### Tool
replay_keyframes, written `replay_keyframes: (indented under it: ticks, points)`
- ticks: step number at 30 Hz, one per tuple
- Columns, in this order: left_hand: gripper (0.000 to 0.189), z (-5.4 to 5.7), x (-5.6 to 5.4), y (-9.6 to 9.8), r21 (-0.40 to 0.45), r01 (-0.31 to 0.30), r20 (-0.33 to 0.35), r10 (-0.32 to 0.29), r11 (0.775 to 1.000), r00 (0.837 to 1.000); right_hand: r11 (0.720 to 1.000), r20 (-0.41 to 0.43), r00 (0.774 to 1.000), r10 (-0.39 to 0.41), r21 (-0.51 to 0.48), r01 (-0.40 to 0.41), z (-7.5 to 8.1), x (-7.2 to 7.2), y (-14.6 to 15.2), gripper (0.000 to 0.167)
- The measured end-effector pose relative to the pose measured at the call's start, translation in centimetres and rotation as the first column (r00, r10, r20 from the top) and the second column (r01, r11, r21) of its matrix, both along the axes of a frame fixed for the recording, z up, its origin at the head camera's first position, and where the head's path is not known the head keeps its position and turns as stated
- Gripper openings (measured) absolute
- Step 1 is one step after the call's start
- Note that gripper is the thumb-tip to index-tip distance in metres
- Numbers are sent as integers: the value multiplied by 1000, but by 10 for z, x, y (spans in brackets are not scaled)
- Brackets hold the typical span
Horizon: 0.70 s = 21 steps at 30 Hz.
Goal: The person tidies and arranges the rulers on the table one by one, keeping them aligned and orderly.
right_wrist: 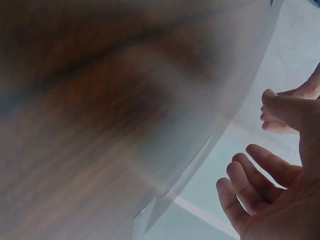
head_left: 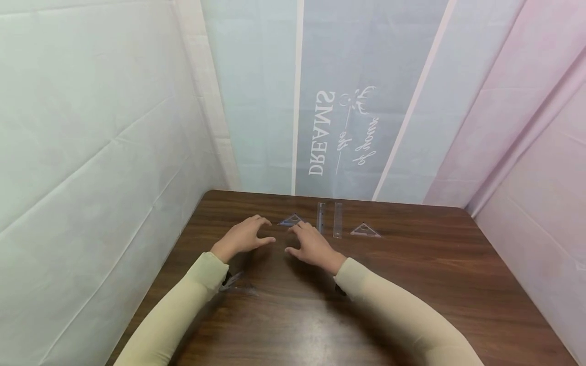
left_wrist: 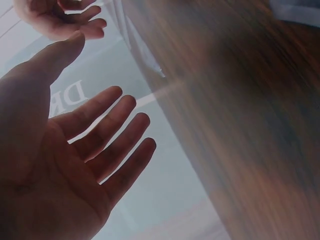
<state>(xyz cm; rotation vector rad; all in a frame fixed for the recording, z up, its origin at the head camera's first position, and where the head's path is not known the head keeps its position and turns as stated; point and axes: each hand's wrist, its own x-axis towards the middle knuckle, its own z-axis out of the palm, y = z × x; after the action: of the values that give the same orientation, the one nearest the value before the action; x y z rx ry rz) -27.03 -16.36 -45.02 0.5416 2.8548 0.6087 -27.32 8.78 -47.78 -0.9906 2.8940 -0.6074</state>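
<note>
In the head view my left hand (head_left: pixel 244 235) is over the left part of the table with its fingers spread and nothing held. My right hand (head_left: pixel 313 245) faces it, fingers loosely bent and holding nothing. Just beyond the right fingertips lies a clear set square (head_left: pixel 288 221) with a bluish edge, partly covered by that hand. To its right are two clear rulers, one (head_left: pixel 321 213) close behind the right hand and another (head_left: pixel 338 220) beside it. A second clear set square (head_left: pixel 364 231) lies farther right. Both palms show bare in the wrist views.
The dark wooden table (head_left: pixel 412 284) reaches back to a printed curtain (head_left: pixel 256 101) and is flanked by pale cloth walls. Near the left cuff lies another transparent piece (head_left: pixel 244 288), partly hidden by the sleeve.
</note>
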Motion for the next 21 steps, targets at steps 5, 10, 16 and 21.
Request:
replay_keyframes:
  ticks: [5, 10, 16, 21]
  points:
    - [62, -6, -19, 10, 0, -20, 21, 20, 1000, 1000, 998, 26, 998, -63, -4, 63, -1, -18, 6, 59]
    - [63, -7, -32, 23, 5, -31, 22, 31, 1000, 999, 993, 5, 993, -115, 9, 115, -5, -31, 13, 60]
    - [63, -12, -44, 34, -19, -33, 10, 33, 999, 999, 990, 20, 990, -138, -8, 139, -9, -41, 17, 58]
    - [64, -20, -51, 41, -18, -30, -1, 30, 999, 1000, 986, 25, 986, -166, 15, 166, -13, -49, 18, 57]
